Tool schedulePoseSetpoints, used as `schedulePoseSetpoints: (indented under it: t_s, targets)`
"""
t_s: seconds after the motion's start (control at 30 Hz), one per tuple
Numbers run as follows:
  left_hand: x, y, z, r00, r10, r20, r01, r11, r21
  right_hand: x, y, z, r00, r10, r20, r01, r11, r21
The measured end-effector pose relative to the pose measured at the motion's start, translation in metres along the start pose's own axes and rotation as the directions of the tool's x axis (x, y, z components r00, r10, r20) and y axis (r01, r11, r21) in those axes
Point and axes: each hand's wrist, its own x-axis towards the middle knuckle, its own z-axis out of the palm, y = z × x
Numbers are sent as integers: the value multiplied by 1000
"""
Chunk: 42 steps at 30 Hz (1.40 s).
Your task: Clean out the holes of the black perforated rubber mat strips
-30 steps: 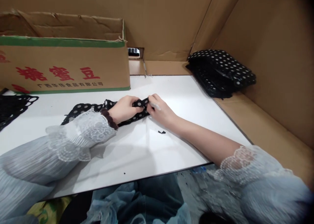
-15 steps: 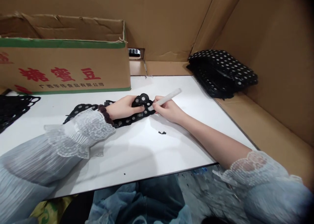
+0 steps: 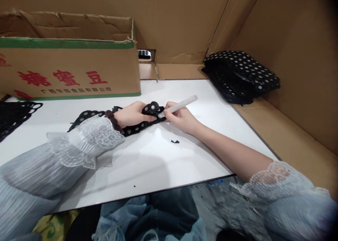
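A strip of black fabric with white polka dots (image 3: 134,129) lies bunched on the white table. My left hand (image 3: 132,115) is closed on it, thumb pressing the fabric near its right end. From the right, my right hand (image 3: 182,119) grips a whitish, pen-shaped tool (image 3: 185,103) between thumb and fingers. Its lower tip meets the fabric just beside my left thumb, and its other end points up to the right. What the tip is like, I cannot make out. A small black scrap (image 3: 174,141) rests on the table in front of my right hand.
An open cardboard box (image 3: 79,65) with red lettering stands at the back left. Black openwork fabric (image 3: 16,117) lies at the left edge. Folded black polka-dot fabric (image 3: 243,73) is piled at the back right, against cardboard walls (image 3: 182,19).
Both hands stay nearly in place on the fabric, and the tool has shifted only slightly. The whole view has moved a little.
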Motion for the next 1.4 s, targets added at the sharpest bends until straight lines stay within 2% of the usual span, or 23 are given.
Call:
schedulePoseSetpoints:
  t_s: [0.23,0.37,0.43,0.53,0.6,0.73,0.83,0.9,1.0,1.07,1.13,1.2,1.27,1.33,1.4]
  targets:
    - [-1,0,2,999,-47,16,49,992,-119,0,-1,1,998,65,-1,-65,993,99]
    - [-2,1,4,998,-61,13,62,980,-191,-1,-2,2,999,49,-5,-49,998,50]
    - [-2,2,6,998,-70,-1,68,976,-206,-1,-1,4,1000,-12,-4,12,1000,-12]
    - [-2,4,8,996,-87,-31,80,980,-183,2,1,10,985,-170,-10,166,973,-162]
    - [-2,4,10,996,-77,-49,68,986,-155,5,3,15,973,-232,-19,219,940,-261]
    - [-2,2,11,997,-51,-59,44,992,-114,9,5,20,974,-223,-44,192,913,-360]
    - [-2,0,7,999,-41,-12,40,993,-113,9,4,19,976,-209,-55,174,909,-379]
    - [-1,0,4,999,-41,25,43,995,-89,8,3,16,978,-197,-69,161,921,-355]
    - [0,2,0,998,-30,54,29,1000,13,4,0,8,986,-164,-25,152,956,-249]
    - [1,3,1,1000,20,13,-20,998,57,1,-2,3,993,-118,-6,115,977,-179]
    - [1,2,2,989,103,-108,-98,994,51,-2,-5,-1,998,-56,-16,54,989,-136]
    - [1,1,4,950,176,-256,-170,984,43,-4,-8,-4,1000,-13,-12,11,994,-109]
    - [2,0,5,912,220,-347,-208,975,72,-6,-12,-6,1000,1,1,-1,996,-89]
    - [3,0,5,909,242,-340,-223,970,92,-6,-16,-7,1000,5,-11,-6,997,-73]
    - [3,0,5,924,254,-286,-242,967,77,-6,-19,-8,999,-1,-50,-1,999,-48]
